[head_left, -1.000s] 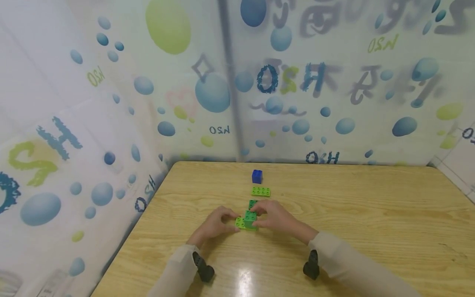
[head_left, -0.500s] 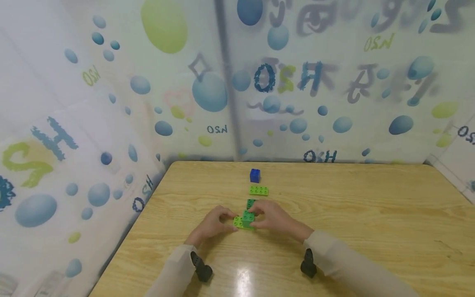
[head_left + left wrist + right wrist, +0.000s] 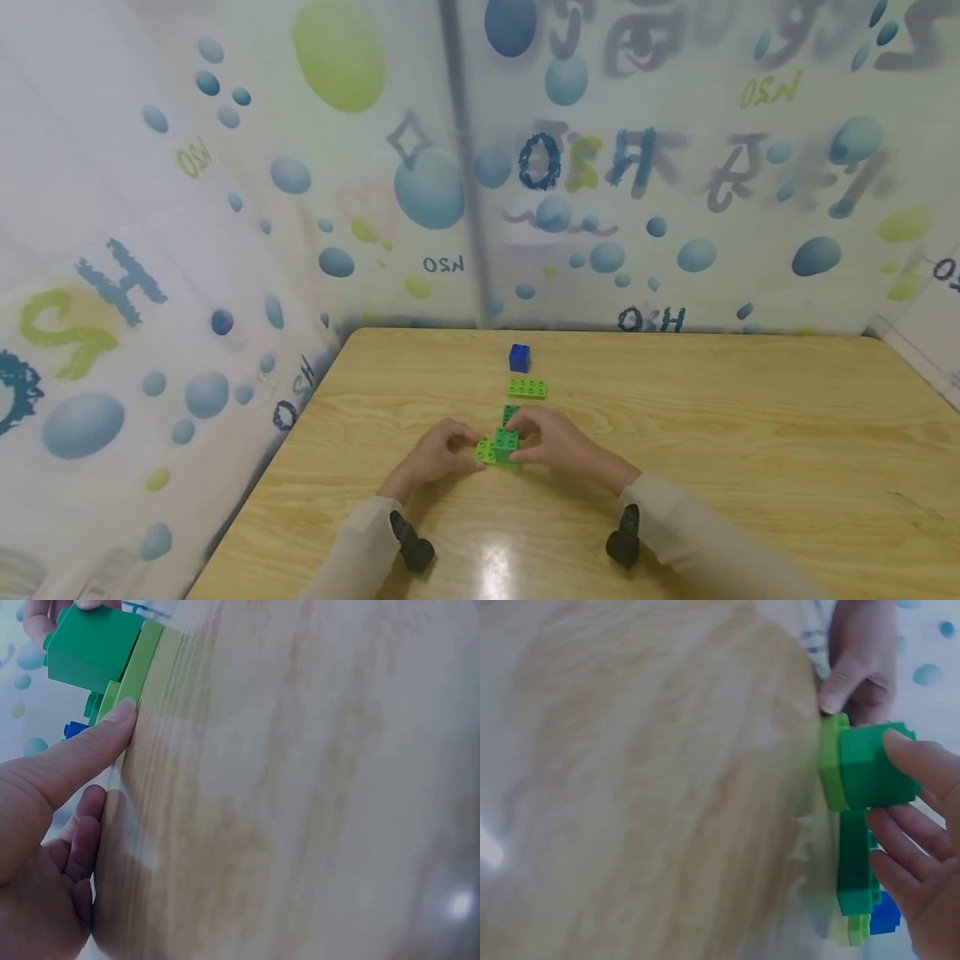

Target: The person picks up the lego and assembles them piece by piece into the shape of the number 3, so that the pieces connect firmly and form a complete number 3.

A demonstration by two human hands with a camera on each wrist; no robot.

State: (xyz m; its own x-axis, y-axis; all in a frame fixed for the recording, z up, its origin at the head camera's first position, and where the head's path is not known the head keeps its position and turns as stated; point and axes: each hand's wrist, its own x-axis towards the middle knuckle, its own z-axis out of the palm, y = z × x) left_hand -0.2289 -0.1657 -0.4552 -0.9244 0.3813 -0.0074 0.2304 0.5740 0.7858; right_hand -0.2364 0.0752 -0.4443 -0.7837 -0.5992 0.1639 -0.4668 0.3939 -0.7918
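Observation:
In the head view, a lime-green flat toy brick point(image 3: 483, 452) lies on the table, and a taller green toy brick point(image 3: 506, 447) is over its right part. The person's left hand point(image 3: 433, 452) holds the lime brick's left end between thumb and fingers; in the left wrist view the thumb point(image 3: 90, 750) presses along its side. The right hand point(image 3: 561, 446) pinches the green brick from the right, its thumb on the near face. In the left wrist view a thin dark line shows between the green brick and the lime one.
Behind the hands stand a darker green brick point(image 3: 511, 413), a second lime flat brick point(image 3: 527, 389) and a blue brick point(image 3: 519, 358), in a line toward the back of the wooden table point(image 3: 750, 433). A patterned wall covering point(image 3: 645, 283) rises behind the table.
The head camera's view shifts slightly and returns. Both hands keep their hold on the same bricks, with no other visible movement.

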